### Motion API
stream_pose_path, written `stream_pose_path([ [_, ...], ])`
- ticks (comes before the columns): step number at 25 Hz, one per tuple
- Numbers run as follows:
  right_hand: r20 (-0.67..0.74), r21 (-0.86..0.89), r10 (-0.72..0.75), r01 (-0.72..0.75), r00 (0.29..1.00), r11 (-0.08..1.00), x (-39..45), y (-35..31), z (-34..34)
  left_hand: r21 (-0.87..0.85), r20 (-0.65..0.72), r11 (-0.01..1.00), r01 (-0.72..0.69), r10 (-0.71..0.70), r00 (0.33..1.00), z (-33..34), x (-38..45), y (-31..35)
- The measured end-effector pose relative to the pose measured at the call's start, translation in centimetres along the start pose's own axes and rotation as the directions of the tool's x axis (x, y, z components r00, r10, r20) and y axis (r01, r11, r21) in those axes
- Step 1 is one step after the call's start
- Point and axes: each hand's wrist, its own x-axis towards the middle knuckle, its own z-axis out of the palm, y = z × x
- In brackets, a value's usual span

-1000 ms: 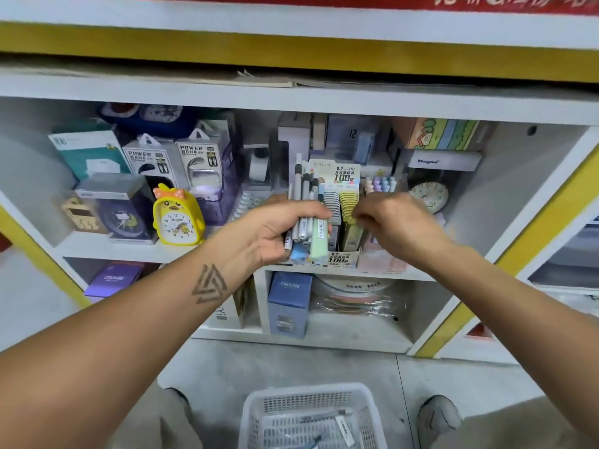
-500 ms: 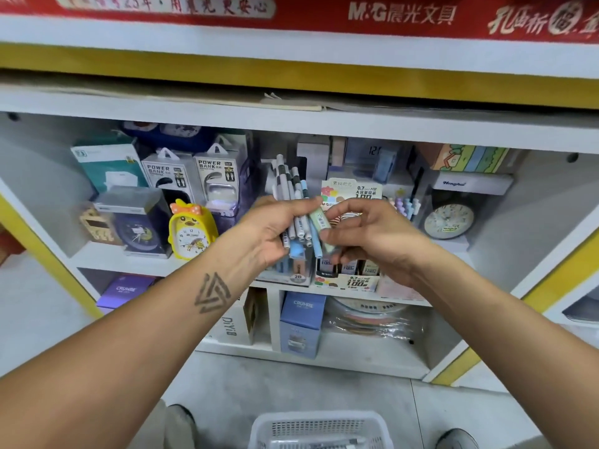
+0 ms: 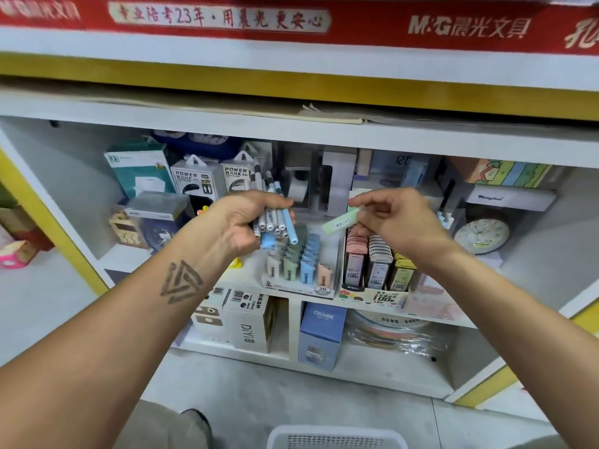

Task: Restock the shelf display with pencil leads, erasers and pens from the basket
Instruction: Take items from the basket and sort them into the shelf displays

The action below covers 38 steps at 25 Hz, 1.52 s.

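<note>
My left hand (image 3: 241, 220) grips a bundle of pens (image 3: 271, 212), white, grey and blue, with a small blue piece under them. My right hand (image 3: 393, 222) pinches a pale green pack (image 3: 341, 223), held apart from the bundle above the shelf display. Below the hands stands a display box of pastel lead cases marked 2B (image 3: 298, 267). To its right is a display box of flat lead packs marked 100 (image 3: 376, 270). The white basket (image 3: 335, 437) shows only its rim at the bottom edge; its contents are out of view.
The white shelf (image 3: 246, 280) also carries power bank boxes (image 3: 197, 178), a teal box (image 3: 139, 168), clocks (image 3: 481, 236) and grey boxes. Under it stand a blue box (image 3: 321, 335), white cartons (image 3: 246, 322) and plastic-wrapped goods. A red sign board (image 3: 291, 22) runs overhead.
My right hand has pulled the green pack out of the left hand's bundle and moved right. The view has tilted up, so the basket has slid to the bottom edge.
</note>
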Motion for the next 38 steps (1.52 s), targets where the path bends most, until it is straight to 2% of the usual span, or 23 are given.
stream_pose_path([
  [2,0.04,-0.136,-0.071,0.076,0.997,0.988,0.5,0.2,0.8,0.019,-0.022,1.0,0.009,-0.009,1.0,-0.7,0.0,0.1],
  [4,0.042,-0.2,-0.124,0.13,0.991,0.971,1.2,0.3,1.5,0.021,-0.038,1.0,0.009,-0.008,0.999,-1.3,0.2,0.2],
  [7,-0.009,-0.223,-0.145,0.139,0.989,0.965,2.9,0.4,2.4,0.007,-0.036,1.0,0.019,-0.018,0.999,-1.7,0.4,0.2],
  [11,-0.046,-0.439,-0.234,0.191,0.971,0.878,4.9,0.7,3.7,0.0,-0.012,0.998,0.07,-0.07,0.997,-2.8,0.9,-0.1],
  [14,-0.055,-0.462,-0.235,0.184,0.971,0.868,6.1,0.7,4.3,-0.025,-0.012,0.997,0.078,-0.078,0.997,-3.3,1.2,-0.1],
  [16,-0.02,-0.554,-0.26,0.205,0.966,0.806,6.9,0.9,4.9,-0.031,-0.02,0.997,0.072,-0.073,0.997,-3.5,1.4,-0.1],
  [20,0.089,-0.733,-0.369,0.312,0.925,0.604,7.6,1.3,6.2,-0.053,-0.039,0.996,0.075,-0.077,0.996,-3.3,1.6,-0.2],
  [24,0.201,-0.796,-0.248,0.306,0.948,0.522,8.1,2.0,7.9,-0.077,-0.033,0.994,0.078,-0.081,0.996,-3.0,2.0,-0.3],
  [29,0.274,-0.742,-0.213,0.347,0.938,0.574,8.5,2.3,8.6,-0.084,-0.04,0.993,0.079,-0.083,0.996,-3.3,2.0,-0.4],
  [32,0.25,-0.739,-0.158,0.293,0.955,0.607,8.9,2.2,8.9,-0.069,-0.047,0.994,0.081,-0.084,0.995,-3.4,1.8,-0.4],
  [34,0.227,-0.775,-0.1,0.242,0.969,0.583,9.0,2.1,9.1,-0.063,-0.046,0.995,0.083,-0.086,0.995,-3.3,1.7,-0.4],
  [38,0.26,-0.808,-0.086,0.266,0.962,0.527,9.0,1.7,9.2,-0.061,-0.039,0.994,0.087,-0.089,0.995,-3.1,1.5,-0.5],
])
